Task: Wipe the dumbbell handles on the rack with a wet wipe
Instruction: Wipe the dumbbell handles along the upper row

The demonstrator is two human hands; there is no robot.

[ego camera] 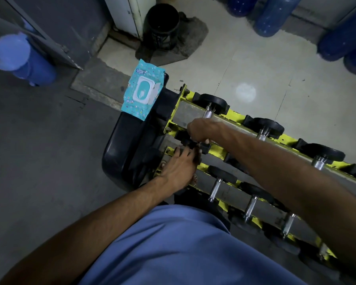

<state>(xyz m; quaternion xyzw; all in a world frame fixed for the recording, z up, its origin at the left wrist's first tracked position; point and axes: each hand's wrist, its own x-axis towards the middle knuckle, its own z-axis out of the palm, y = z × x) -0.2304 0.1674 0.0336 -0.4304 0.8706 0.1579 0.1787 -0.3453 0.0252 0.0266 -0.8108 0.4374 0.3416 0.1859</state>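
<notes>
A yellow dumbbell rack (pixel 237 117) runs from the centre to the lower right, with black-ended dumbbells on chrome handles, such as one on the top tier (pixel 209 111). At the rack's left end a small black dumbbell (pixel 184 138) lies on the middle tier. My right hand (pixel 199 130) curls its fingers round that dumbbell's handle. My left hand (pixel 178 168) reaches in from below, fingers stretched onto the dumbbell's near black end. No wipe shows in either hand. A turquoise wet wipe pack (pixel 142 91), lid closed, lies on a black padded seat (pixel 121 153).
The black seat stands against the rack's left end. A black bin (pixel 161 25) sits at the back by a wall corner. Blue water jugs (pixel 275 15) line the back right, and another (pixel 19 58) is on the left. Grey floor lies to the left.
</notes>
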